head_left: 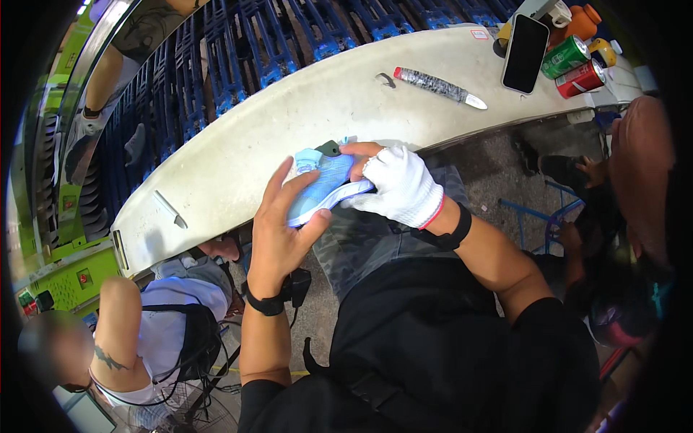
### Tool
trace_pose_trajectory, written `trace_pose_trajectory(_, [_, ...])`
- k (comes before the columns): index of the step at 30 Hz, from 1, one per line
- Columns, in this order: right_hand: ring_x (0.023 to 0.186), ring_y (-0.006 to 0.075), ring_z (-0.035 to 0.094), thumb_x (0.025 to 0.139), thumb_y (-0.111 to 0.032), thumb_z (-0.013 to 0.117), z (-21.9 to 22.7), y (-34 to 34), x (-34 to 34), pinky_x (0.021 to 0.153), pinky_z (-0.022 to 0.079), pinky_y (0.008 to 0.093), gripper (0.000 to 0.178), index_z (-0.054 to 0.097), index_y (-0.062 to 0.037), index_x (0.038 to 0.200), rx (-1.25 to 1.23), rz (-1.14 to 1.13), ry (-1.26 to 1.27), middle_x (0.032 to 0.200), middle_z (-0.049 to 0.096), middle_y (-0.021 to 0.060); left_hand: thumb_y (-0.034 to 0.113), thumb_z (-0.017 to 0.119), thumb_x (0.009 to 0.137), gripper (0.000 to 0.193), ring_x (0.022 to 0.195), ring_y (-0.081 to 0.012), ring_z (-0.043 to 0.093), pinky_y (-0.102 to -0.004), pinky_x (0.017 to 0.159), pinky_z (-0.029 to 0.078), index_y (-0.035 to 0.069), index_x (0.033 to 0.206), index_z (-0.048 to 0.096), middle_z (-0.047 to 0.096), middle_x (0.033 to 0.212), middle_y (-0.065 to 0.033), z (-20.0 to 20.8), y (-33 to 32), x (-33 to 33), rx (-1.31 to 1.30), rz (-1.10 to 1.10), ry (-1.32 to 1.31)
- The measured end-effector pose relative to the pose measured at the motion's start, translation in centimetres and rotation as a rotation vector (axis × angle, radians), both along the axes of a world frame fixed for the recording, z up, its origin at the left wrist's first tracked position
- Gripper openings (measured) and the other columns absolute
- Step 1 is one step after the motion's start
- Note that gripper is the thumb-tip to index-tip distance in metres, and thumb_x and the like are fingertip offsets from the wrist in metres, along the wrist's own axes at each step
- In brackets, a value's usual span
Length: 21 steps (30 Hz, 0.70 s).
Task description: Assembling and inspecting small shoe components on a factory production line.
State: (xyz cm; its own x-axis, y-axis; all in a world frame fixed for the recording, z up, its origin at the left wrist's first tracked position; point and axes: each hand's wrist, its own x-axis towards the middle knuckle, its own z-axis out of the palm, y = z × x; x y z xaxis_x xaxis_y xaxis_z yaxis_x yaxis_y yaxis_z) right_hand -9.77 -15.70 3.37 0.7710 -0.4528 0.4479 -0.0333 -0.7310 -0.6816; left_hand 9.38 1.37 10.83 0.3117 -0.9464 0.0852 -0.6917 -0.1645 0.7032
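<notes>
A light-blue shoe (323, 189) with a pale sole is held between my two hands, over the near edge of the white worktop (238, 155). My bare left hand (278, 216) grips it from the left, thumb on the sole edge and fingers over the upper. My right hand (398, 186), in a white knit glove with bare fingertips showing, closes round the other end. A dark green piece (330, 149) sticks out at the far end of the shoe. The shoe's underside is hidden.
On the worktop lie a wrapped knife-like tool (440, 88) and a small pale tube (170, 209). A phone (525, 54), a green can (565, 57) and a red can (580, 79) stand at the far right. Blue slatted racks (253, 50) run behind. A co-worker (159, 317) sits at left.
</notes>
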Motion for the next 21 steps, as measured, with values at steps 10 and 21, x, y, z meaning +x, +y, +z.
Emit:
trace_pose_trajectory(10, [0.097, 0.0264, 0.075, 0.086, -0.039, 0.089, 0.7, 0.9, 0.6, 0.081, 0.057, 0.0431, 0.038, 0.074, -0.0095, 0.104, -0.147, -0.054, 0.131, 0.118, 0.074, 0.0052, 0.031, 0.086, 0.088, 0.060, 0.102, -0.0429, 0.078, -0.0484, 0.084, 0.060, 0.011, 0.138, 0.060, 0.078, 0.118, -0.0206, 0.5, -1.0, -2.7, 0.159, 0.252, -0.146])
trace_pose_trajectory(21, [0.138, 0.0426, 0.062, 0.069, -0.044, 0.104, 5.6, -2.0, -4.0, 0.116, 0.051, 0.0487, 0.105, 0.055, -0.0031, 0.152, -0.055, 0.012, -0.038, 0.147, 0.064, 0.0227, 0.002, 0.090, 0.080, 0.064, 0.118, -0.0386, 0.069, -0.0450, 0.095, 0.060, 0.007, 0.140, 0.069, 0.070, 0.136, -0.0196, -0.2, -3.7, -4.4, -0.291, -0.039, -0.105])
